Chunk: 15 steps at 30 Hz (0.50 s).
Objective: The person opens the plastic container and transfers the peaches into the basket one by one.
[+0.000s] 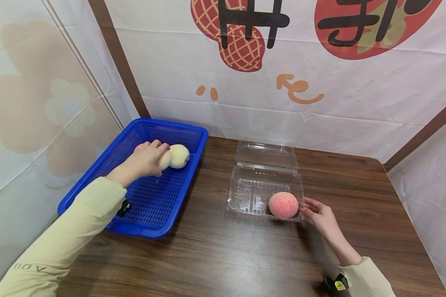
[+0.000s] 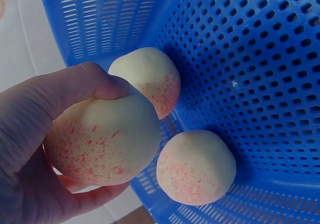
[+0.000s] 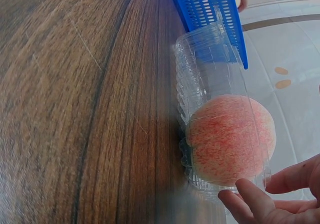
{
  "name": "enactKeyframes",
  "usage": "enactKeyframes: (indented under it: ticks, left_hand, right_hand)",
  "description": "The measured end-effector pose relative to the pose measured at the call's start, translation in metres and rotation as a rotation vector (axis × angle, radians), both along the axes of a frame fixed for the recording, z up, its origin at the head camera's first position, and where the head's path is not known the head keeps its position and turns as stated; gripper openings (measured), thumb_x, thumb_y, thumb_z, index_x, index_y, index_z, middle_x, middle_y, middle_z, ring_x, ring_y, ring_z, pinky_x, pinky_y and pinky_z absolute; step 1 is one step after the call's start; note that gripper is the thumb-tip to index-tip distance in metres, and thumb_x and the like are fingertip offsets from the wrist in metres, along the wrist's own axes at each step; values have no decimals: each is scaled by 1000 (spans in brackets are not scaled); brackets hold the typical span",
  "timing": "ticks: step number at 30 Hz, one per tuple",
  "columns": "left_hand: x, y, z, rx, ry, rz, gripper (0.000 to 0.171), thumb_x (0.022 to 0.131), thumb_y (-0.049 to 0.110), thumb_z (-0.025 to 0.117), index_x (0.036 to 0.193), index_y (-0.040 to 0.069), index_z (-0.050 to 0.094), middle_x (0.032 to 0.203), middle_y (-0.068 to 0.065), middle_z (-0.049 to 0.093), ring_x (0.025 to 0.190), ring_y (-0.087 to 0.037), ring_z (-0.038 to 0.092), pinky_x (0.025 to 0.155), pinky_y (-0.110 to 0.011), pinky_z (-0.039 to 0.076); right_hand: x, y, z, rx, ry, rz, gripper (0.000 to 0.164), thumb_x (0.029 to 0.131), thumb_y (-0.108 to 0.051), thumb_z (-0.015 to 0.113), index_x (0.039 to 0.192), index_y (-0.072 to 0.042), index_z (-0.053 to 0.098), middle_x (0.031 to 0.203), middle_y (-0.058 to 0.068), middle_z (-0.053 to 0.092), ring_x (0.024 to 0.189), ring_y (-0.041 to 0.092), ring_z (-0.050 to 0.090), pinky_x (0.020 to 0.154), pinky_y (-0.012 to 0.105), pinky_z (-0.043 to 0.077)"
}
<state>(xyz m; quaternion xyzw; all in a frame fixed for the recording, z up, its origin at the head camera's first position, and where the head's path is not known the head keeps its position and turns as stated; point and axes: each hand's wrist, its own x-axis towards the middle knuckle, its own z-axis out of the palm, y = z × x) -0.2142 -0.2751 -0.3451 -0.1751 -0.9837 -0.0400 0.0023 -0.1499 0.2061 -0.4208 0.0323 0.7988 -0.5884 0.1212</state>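
Observation:
My left hand (image 1: 143,161) holds a pale peach (image 2: 107,139) with pink speckles, thumb on one side and fingers round the other. It is over the blue plastic basket (image 1: 160,225), where two more peaches show in the left wrist view, one peach (image 2: 162,82) partly behind the held one and another peach (image 2: 196,168) beside it. At the right, a clear plastic container (image 1: 241,194) stands with its lid (image 1: 265,156) folded back. A pink peach (image 1: 283,205) lies in its near right corner. My right hand (image 1: 321,216) pinches the container's rim at that corner.
The basket and container stand on a brown wooden table (image 1: 215,255). Behind them hangs a white printed cloth (image 1: 163,70), with more cloth at both sides. The basket's raised walls surround the left hand's area. A black wrist device (image 1: 334,284) sits at the right sleeve.

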Motion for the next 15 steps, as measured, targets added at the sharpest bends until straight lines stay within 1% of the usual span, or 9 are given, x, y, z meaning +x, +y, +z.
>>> enactKeyframes:
  ticks: [9, 13, 15]
  left_hand:
    - [1, -4, -1, -53, -45, 22, 72, 54, 15, 85, 115, -2, 50, 99, -22, 52, 94, -40, 48, 87, -55, 35]
    - [2, -6, -1, -57, -75, 39, 72, 54, 16, 86, 114, -3, 50, 100, -24, 51, 96, -40, 47, 88, -55, 34]
    - [3, -6, -1, -57, -89, 49, 72, 55, 16, 85, 114, -3, 49, 104, -26, 51, 98, -41, 47, 87, -56, 34]
  right_hand:
    - [-1, 1, -2, -3, -4, -4, 41, 92, 1, 46, 128, 18, 35, 117, 33, 51, 78, -3, 58, 71, 17, 50]
    - [0, 0, -1, -6, -8, -4, 42, 92, 2, 46, 128, 18, 35, 117, 33, 51, 78, -3, 59, 71, 17, 50]
    - [0, 0, -1, -8, -1, -2, 42, 92, 1, 46, 128, 18, 35, 116, 33, 51, 79, -2, 59, 71, 17, 50]
